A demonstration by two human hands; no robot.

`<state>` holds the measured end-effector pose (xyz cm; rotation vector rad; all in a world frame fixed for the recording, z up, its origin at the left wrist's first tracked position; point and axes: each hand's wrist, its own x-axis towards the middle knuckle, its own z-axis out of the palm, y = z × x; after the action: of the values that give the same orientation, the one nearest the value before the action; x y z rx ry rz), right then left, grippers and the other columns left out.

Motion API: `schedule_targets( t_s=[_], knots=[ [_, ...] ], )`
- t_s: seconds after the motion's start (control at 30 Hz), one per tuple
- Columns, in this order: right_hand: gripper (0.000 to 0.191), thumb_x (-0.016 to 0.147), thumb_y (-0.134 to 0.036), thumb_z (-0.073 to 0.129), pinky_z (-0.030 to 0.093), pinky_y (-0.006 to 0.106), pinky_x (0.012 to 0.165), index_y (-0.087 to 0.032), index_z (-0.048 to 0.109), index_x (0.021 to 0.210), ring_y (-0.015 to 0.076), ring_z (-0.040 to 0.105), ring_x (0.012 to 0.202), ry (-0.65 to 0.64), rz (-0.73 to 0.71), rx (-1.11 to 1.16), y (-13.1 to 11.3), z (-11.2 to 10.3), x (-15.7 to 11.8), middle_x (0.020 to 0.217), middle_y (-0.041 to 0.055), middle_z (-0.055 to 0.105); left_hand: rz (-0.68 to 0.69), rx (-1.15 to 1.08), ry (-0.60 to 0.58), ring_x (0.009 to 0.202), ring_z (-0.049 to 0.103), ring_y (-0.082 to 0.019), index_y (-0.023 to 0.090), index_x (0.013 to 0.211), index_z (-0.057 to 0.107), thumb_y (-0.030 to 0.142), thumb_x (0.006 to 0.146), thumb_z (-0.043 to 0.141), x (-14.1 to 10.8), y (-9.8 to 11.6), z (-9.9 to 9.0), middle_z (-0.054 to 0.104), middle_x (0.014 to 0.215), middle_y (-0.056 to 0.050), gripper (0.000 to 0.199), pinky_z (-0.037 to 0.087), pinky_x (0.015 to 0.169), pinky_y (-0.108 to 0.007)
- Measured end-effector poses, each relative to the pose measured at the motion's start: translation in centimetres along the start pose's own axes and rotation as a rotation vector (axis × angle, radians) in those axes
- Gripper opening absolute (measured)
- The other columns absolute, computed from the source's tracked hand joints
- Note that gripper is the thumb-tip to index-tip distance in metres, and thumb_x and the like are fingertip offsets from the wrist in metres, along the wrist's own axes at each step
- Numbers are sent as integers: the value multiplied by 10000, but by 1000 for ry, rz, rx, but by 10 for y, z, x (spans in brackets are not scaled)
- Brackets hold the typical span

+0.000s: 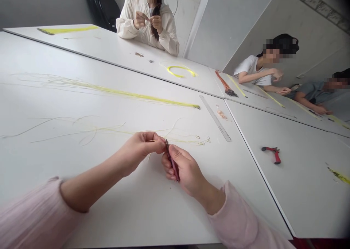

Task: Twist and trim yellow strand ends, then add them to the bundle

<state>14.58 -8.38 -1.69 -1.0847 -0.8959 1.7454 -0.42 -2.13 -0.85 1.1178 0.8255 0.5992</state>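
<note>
My left hand (144, 146) is closed in a pinch on a thin yellow line near the middle of the table. Wrapped round a slim reddish tool (173, 164), my right hand (186, 168) meets the left fingertips, and the tool's pointed metal tip touches the line there. Loose yellow lines (109, 130) with small hooks (202, 143) at their right ends lie just beyond my hands. Farther back, a long bundle of yellow lines (131, 94) stretches across the white table (123, 219). What lies between my fingertips is too small to make out.
A ruler (215, 118) and small orange pieces (222, 114) lie right of the bundle. Red-handled pliers (272, 154) rest on the right table. Across from me sits a person (149, 22); two more people work at the far right. An orange bundle (226, 84) lies beyond the seam.
</note>
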Motion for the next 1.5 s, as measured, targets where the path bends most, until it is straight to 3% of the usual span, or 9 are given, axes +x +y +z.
schedule_targets(
  t_s=[0.63, 0.9, 1.5],
  knots=[
    [335, 880, -494, 446, 198, 207, 428, -176, 534, 821, 63, 264, 474, 10, 17, -67, 3, 0, 1, 621, -48, 328, -26, 99, 45, 715, 565, -165, 198, 587, 571, 214, 691, 578, 0, 3, 1, 577, 634, 10, 106, 411, 724, -325],
    [327, 887, -481, 440, 200, 205, 441, -176, 552, 846, 63, 280, 492, -11, 30, -39, 1, -1, 0, 638, -42, 336, -13, 95, 29, 779, 562, -157, 193, 574, 548, 190, 712, 563, 0, 2, 0, 600, 708, 10, 139, 391, 762, -320],
    [325, 903, -442, 443, 178, 195, 428, -156, 596, 868, 50, 266, 479, -57, 77, -69, -3, -10, 1, 626, -42, 341, -33, 118, -28, 852, 576, -182, 197, 569, 545, 191, 715, 582, 2, 2, -4, 581, 641, 12, 151, 387, 835, -334]
  ],
)
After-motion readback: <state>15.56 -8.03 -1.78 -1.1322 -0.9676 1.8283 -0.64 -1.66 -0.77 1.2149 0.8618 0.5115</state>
